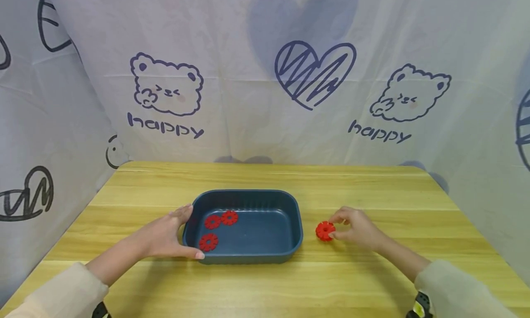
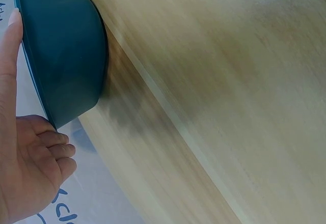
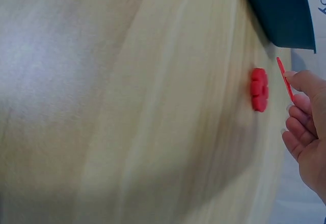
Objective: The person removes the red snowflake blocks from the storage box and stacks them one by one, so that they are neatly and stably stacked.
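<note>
A dark blue rectangular tray (image 1: 265,235) stands on the table. Three red notched discs, flower-shaped with a centre hole, lie inside at its left; one disc (image 1: 208,241) is near the front wall. My left hand (image 1: 169,235) holds the tray's left end, thumb along the front rim and fingers at the back corner. To the right of the tray, my right hand (image 1: 358,228) pinches a thin red disc (image 3: 284,78) between thumb and finger. Just beside it, a thicker red notched piece (image 3: 259,90), perhaps stacked discs, sits on the table.
The wooden table (image 1: 265,290) reaches back to a white cloth (image 1: 240,78) printed with bears and hearts. The tray's raised walls stand between the discs inside and the right hand.
</note>
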Available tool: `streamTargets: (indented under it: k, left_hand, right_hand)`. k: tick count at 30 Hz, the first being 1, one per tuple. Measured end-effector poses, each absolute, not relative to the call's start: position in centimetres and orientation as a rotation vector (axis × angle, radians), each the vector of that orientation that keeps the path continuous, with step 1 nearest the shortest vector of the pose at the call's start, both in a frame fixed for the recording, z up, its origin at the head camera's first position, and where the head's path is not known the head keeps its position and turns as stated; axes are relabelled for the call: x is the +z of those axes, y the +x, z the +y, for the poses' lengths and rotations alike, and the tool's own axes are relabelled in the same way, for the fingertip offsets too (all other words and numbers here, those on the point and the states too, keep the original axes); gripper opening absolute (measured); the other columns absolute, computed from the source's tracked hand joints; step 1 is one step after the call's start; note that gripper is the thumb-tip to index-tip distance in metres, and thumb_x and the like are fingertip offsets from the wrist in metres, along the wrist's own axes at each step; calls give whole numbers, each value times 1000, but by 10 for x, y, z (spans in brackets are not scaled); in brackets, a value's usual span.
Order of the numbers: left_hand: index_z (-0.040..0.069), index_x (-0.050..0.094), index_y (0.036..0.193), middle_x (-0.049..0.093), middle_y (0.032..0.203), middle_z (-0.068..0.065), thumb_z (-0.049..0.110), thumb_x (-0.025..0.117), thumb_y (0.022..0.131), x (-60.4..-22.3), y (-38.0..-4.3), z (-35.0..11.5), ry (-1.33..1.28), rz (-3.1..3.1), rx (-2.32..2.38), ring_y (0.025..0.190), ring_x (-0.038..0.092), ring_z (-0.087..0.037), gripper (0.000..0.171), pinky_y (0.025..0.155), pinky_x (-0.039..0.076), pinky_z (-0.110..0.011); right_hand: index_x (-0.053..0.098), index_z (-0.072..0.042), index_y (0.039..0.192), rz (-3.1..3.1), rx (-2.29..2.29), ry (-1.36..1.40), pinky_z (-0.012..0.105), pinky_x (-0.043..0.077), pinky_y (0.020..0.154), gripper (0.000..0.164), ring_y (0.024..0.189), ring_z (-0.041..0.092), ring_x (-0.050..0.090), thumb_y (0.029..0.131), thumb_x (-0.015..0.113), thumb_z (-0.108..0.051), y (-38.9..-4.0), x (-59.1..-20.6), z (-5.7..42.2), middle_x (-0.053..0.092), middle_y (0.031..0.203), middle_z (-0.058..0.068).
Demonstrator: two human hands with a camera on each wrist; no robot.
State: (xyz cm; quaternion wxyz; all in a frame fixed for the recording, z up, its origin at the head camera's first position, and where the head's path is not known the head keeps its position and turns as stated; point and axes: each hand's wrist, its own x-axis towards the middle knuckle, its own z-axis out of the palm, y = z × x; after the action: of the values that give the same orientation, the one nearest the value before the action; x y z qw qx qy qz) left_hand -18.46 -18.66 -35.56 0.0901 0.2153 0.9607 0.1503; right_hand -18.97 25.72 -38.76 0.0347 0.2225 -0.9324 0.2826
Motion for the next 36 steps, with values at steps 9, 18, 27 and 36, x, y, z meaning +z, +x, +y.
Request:
streamTargets:
  k: [9,18,27,36]
  left_hand:
    - [-8,27,142,24,149,-26,71,67,64,-356,-184,-187,631,2857,451,133,29,-48,118,100,34,-61]
    - [-8,26,142,24,149,-26,71,67,63,-357,-185,-187,635,2852,468,133,29,-47,119,101,33,-60]
    - [-8,27,142,25,149,-26,71,67,63,-356,-184,-187,627,2852,477,133,29,-47,119,101,33,-61]
    - [-8,27,142,24,150,-26,70,68,63,-355,-183,-187,620,2851,494,133,28,-48,118,101,33,-62]
  right_hand:
    - [69,-1,90,-2831,968,585,27,52,71,18,83,19,57,74,75,-8,-190,-408,260,65,90,6]
    - [69,0,91,-2841,997,539,24,50,69,20,83,18,56,74,76,-10,-191,-414,260,64,90,6]
    - [69,0,89,-2855,1015,540,24,50,69,21,82,17,56,73,77,-11,-192,-416,260,65,90,7]
    - [69,-1,88,-2856,1020,531,24,50,69,20,83,18,57,74,77,-12,-192,-418,259,64,91,7]
